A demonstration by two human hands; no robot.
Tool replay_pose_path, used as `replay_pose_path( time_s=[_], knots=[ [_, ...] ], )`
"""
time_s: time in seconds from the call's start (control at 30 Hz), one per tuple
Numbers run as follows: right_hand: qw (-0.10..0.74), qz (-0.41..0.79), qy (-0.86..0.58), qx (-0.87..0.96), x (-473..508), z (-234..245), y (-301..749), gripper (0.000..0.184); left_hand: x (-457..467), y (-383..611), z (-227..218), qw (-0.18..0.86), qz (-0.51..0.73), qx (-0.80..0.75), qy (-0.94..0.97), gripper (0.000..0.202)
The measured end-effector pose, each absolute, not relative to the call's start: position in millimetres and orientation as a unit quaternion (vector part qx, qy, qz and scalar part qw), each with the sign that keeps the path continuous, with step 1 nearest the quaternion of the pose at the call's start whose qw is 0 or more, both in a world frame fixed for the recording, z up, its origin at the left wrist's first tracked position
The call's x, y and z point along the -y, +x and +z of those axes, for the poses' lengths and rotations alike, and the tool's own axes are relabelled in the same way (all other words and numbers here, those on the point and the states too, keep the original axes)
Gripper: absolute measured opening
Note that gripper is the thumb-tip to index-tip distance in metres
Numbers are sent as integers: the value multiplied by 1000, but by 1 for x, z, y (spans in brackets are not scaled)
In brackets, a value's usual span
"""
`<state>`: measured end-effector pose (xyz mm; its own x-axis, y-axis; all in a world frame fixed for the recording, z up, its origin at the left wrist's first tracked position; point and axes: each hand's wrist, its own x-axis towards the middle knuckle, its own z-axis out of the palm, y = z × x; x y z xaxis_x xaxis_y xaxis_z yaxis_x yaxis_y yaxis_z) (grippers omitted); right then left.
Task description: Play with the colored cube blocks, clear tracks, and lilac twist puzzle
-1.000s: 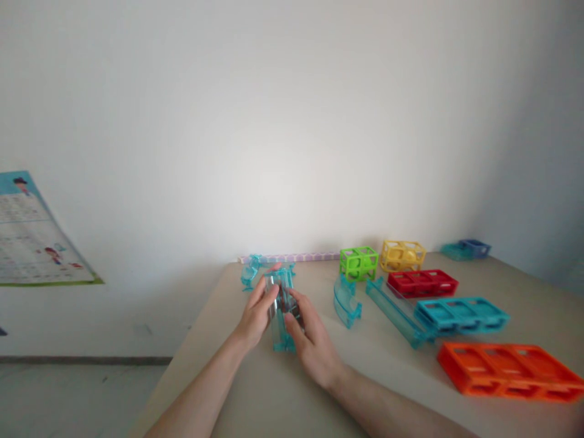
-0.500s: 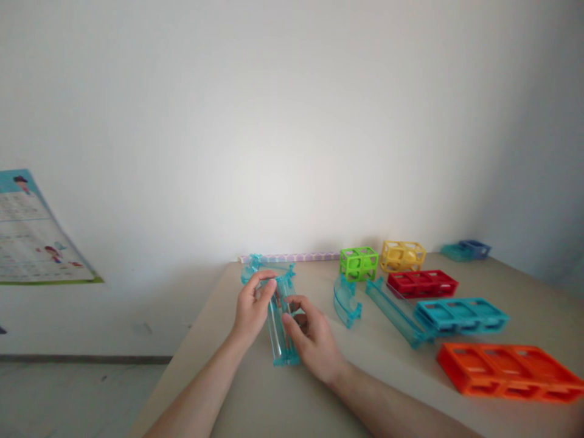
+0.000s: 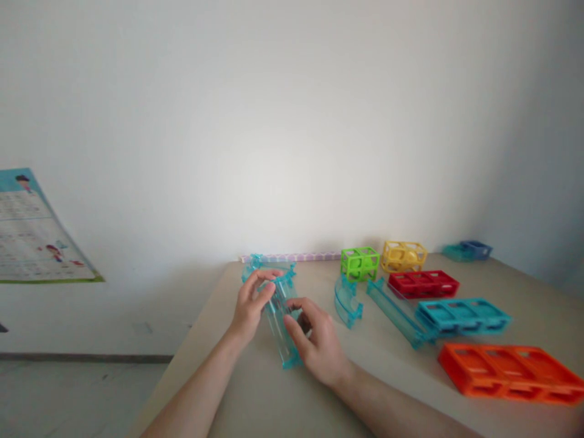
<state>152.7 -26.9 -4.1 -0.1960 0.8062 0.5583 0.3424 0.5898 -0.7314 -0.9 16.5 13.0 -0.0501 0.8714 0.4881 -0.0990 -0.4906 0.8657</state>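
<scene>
A translucent blue straight track piece [image 3: 279,331] is between my hands, low over the table. My left hand [image 3: 249,307] grips its far end, thumb and fingers closed around it. My right hand [image 3: 317,340] pinches its right side near the middle with bent fingers, which partly hide it. Just beyond my left hand lie more translucent blue track parts [image 3: 255,263]. To the right of my right hand sits a curved blue track piece [image 3: 347,302], and past it a long straight blue track [image 3: 396,315].
Farther right stand a green frame block [image 3: 360,264], a yellow one [image 3: 404,256], a red one [image 3: 424,284], a teal one [image 3: 463,316] and an orange one [image 3: 510,372]. A patterned strip [image 3: 301,257] runs along the wall. Dark blue and teal pieces [image 3: 474,250] lie in the back corner.
The near end of the held track has swung to the right, so the piece slants more. Both hands stay nearly in place around it.
</scene>
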Motion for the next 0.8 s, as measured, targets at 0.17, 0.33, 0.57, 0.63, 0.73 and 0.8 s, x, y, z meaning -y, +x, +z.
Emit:
replay_pose_path(
  time_s=[0.17, 0.33, 0.57, 0.63, 0.73, 0.8],
  knots=[
    [528, 28, -359, 769, 48, 12, 156, 33, -14, -1, 13, 503, 616, -320, 515, 33],
    [486, -54, -104, 866, 72, 15, 144, 22, -6, 8, 8, 593, 567, -276, 500, 33],
    [345, -29, -33, 938, 68, -5, 125, 19, -1, 18, -2, 537, 415, -229, 699, 28],
    [322, -37, -48, 945, 67, -6, 124, 19, -1, 19, -2, 511, 341, -226, 756, 30],
    [297, -43, -54, 952, 67, -3, 125, 18, 0, 23, -2, 477, 272, -235, 802, 32],
    [280, -43, -55, 957, 67, -1, 126, 17, 1, 25, -1, 449, 251, -238, 824, 35]
  ],
)
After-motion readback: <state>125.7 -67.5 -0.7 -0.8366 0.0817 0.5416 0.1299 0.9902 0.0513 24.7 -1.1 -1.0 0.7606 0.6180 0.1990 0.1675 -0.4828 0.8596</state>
